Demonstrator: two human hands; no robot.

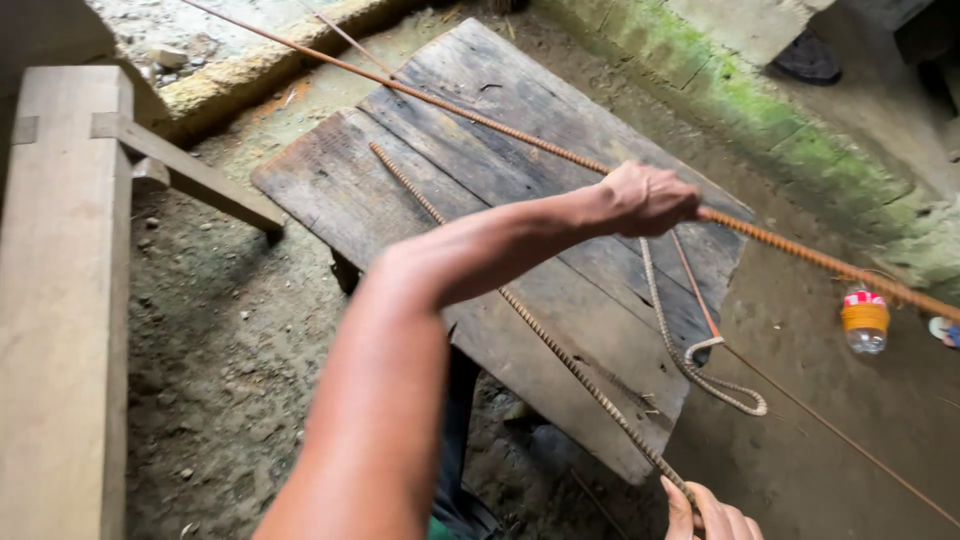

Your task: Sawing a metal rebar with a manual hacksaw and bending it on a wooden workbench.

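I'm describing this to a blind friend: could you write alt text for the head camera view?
A person's left hand grips a long rusty ribbed steel rod that crosses a worn wooden table, while the right hand holds the near end of a second rod lying on it. A bent rod rests near the table's edge, and a plastic bottle stands on the dirt floor.

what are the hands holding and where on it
The left hand grips the long rusty rebar partway along its length, above the wooden table. The right hand holds the near end of a second rebar.
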